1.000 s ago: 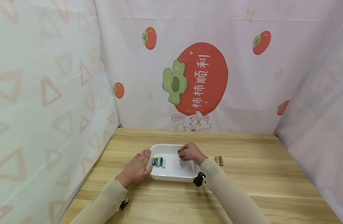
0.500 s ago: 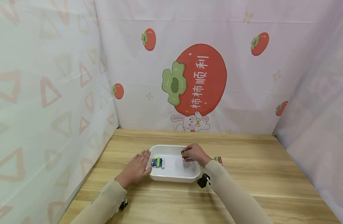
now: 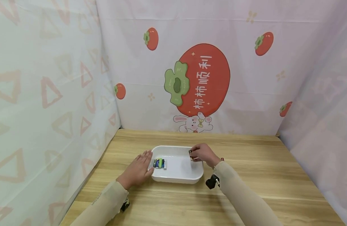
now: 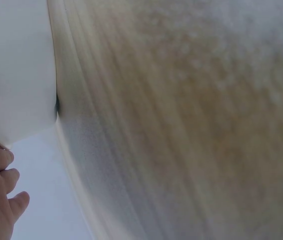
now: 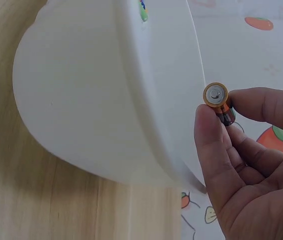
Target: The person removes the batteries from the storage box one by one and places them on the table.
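Note:
My right hand [image 3: 204, 153] pinches a black and copper-coloured battery [image 5: 221, 102] between thumb and fingertips. In the head view that hand is over the right end of a white tray [image 3: 179, 166]. The right wrist view shows the battery's round metal end facing the camera, close to the tray's rim. My left hand [image 3: 138, 169] lies with straight fingers against the tray's left rim. Inside the tray, near its left end, several batteries [image 3: 160, 163] in green, blue and white stand side by side in a row. The left wrist view catches only some fingertips [image 4: 11, 180].
On the wooden table [image 3: 247, 188], right of the tray, a red battery [image 3: 222, 159] peeks out behind my right wrist, mostly hidden. A printed cloth [image 3: 247, 94] hangs at the table's back edge, with more cloth at both sides.
My right hand has moved right with the battery, from the tray's middle toward its right rim. The batteries on the table are now mostly covered by it. My left hand stays put.

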Demonstrator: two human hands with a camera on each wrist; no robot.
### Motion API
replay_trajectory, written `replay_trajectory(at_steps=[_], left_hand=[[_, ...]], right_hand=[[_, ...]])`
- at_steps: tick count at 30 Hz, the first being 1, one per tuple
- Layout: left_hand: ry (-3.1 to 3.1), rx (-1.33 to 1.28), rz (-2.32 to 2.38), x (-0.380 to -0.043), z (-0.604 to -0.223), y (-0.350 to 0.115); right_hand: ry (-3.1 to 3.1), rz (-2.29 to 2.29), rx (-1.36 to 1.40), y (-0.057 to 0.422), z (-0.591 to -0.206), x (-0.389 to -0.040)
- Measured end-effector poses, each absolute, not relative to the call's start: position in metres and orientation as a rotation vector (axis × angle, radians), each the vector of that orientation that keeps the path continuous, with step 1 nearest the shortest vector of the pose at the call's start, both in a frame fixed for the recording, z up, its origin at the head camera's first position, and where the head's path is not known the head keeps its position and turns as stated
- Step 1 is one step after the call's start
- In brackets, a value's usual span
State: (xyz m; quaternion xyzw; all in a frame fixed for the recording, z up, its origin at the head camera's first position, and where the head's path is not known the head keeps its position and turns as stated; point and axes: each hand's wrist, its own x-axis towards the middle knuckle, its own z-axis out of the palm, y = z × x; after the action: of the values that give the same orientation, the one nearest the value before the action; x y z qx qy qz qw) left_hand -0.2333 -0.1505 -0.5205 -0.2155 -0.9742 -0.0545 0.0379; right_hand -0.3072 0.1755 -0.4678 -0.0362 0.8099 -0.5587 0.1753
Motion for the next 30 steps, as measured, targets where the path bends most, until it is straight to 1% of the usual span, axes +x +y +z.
replay_trajectory(at_steps=[12,23,30], left_hand=[[-2.991,-0.666,-0.158,-0.234,-0.518,-0.150],[-2.990,-0.663,-0.140,-0.236,-0.521,-0.151],[-2.973,-0.663,-0.152,-0.236,-0.522,-0.151]], right_hand=[[2.303,-1.586,-0.116,0.195,-0.464,-0.308],[2.309,-1.606,-0.070,0.212,-0.466,-0.312],[2.330,-1.593,-0.090,0.222,-0.469,-0.312]])
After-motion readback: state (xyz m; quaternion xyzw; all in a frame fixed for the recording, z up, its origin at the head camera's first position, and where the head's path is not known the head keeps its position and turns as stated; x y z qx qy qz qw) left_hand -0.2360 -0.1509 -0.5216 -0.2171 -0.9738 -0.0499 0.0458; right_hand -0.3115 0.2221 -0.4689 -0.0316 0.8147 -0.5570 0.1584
